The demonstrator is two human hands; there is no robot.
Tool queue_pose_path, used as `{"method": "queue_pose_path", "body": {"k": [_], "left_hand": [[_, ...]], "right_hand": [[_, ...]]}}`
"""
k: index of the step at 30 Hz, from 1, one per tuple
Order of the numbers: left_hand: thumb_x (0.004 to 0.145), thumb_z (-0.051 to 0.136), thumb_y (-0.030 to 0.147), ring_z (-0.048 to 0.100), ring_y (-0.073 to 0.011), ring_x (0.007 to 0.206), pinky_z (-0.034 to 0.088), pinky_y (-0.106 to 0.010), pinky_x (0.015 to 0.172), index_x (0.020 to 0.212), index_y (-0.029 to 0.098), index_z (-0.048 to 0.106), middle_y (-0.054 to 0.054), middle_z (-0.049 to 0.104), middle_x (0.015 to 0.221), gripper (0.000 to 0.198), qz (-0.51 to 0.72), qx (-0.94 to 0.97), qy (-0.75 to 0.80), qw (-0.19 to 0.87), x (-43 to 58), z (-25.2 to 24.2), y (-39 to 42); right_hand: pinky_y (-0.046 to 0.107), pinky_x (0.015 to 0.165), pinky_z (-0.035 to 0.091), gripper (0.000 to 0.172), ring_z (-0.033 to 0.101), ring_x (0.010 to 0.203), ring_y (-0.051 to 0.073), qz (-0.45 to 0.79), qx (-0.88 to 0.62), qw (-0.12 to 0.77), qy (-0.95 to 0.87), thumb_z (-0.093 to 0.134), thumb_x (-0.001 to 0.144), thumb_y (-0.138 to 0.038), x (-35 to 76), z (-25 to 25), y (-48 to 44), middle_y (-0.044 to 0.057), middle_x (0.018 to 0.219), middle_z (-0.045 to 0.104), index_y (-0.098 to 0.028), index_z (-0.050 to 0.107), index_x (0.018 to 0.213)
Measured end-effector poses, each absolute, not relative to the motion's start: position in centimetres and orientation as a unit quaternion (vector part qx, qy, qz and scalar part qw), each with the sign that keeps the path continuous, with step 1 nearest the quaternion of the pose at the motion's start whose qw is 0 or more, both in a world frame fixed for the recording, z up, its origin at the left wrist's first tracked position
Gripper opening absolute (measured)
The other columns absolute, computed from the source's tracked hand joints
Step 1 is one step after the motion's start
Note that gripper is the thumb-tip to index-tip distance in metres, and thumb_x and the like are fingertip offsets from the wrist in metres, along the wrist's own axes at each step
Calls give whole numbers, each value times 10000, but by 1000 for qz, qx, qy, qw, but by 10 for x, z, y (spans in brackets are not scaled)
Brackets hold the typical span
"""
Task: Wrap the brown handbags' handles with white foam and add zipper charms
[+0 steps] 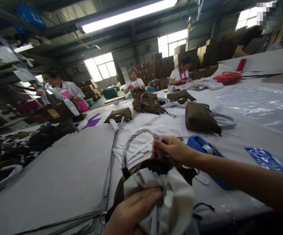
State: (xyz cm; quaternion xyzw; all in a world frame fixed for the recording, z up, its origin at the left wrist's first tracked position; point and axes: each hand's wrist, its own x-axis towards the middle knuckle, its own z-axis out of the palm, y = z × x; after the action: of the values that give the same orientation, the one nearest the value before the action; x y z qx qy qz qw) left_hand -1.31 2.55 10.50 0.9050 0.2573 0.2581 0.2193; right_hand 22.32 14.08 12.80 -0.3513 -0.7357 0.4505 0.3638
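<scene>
— Fingers (164, 143) first, please. What do you see?

— On my right hand (174, 150) they are curled tight round the white-wrapped loop handle (136, 135) of the dark brown fabric handbag (122, 192), a closed grip with the thumb on top.

— And the other hand?

— My left hand (131, 213) sits at the bottom edge of the head view. Its fingers lie close together on the crumpled grey-white stuffing paper (175, 199) that bulges from the bag's open mouth. I cannot tell whether they pinch it.

— Where is the bag?

— Right in front of me, at the near edge of the long white work table (254, 130). It lies between the flat grey cardboard sheets (58, 182) stacked on my left and a blue plastic tape dispenser (205, 147) just beside my right wrist.

— What else is around?

— White paper strips (134, 153) lie just behind the bag. A blue printed card (266, 160) lies flat beyond my right forearm. Further up the table are more brown handbags (200, 117), the nearest one upright with its wrapped handle lying to the side. Three people (180, 75) work at the far end, their hands too small to make out.
</scene>
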Motion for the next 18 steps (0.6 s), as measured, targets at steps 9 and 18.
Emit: {"method": "queue_pose_path", "body": {"k": [9,18], "left_hand": [[760,517,95,385,-250,1463,269,-453,1226,1488,171,475,-78,435,1561,733,142,865,381,295,31,129,82],[829,507,102,486,-267,1395,378,-461,1180,1428,203,548,-86,544,1485,608,161,897,351,214,35,120,113]], "right_hand": [[512,1050,399,562,570,1214,355,173,-538,366,-740,581,911,-544,295,92,118,188,1267,660,-142,638,1300],[245,567,395,457,451,619,128,486,-443,539,-527,523,901,-656,252,35,123,-37,708,488,-203,486,856]]}}
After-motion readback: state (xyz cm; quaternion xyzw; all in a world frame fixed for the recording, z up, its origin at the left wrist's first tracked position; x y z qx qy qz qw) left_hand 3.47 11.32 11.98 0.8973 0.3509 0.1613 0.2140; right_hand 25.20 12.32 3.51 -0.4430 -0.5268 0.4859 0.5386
